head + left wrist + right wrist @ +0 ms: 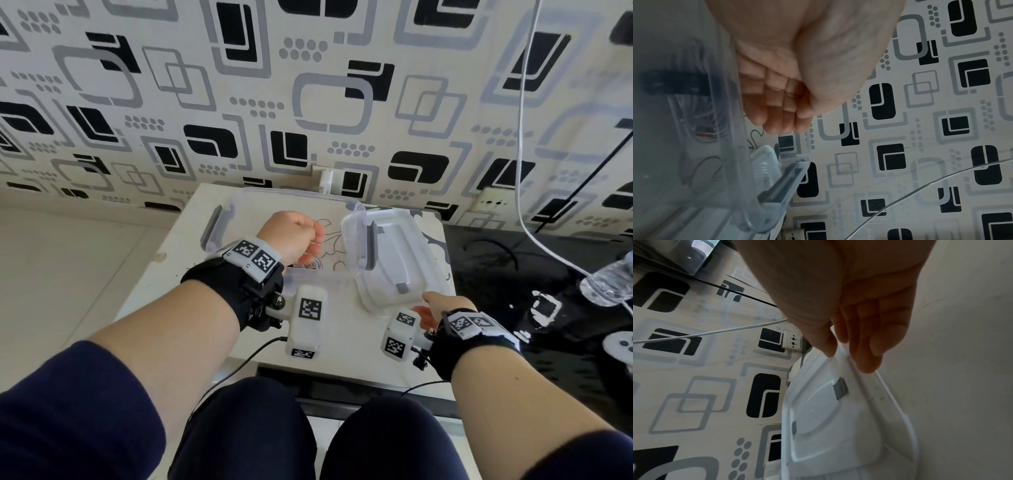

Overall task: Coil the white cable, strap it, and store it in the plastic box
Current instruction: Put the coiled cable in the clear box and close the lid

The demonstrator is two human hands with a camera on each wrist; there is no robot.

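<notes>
White cable (694, 104) coiled in box, left-wrist view only; left fingers (774, 113) curled empty; right fingers (865, 344) pinch lid (830, 426).

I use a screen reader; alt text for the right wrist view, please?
The right hand pinches the rim of a white plastic lid, thumb on one face, fingers on the other; patterned wallpaper behind.

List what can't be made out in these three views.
- Coiled cable: head view, mostly hidden behind the left hand; left wrist view shows it only as a blur through the box wall.
- Strap closure: blurred there.
- Right hand grip on the lid: fingertips cover the contact; wrist camera blocks it in head view.
</notes>
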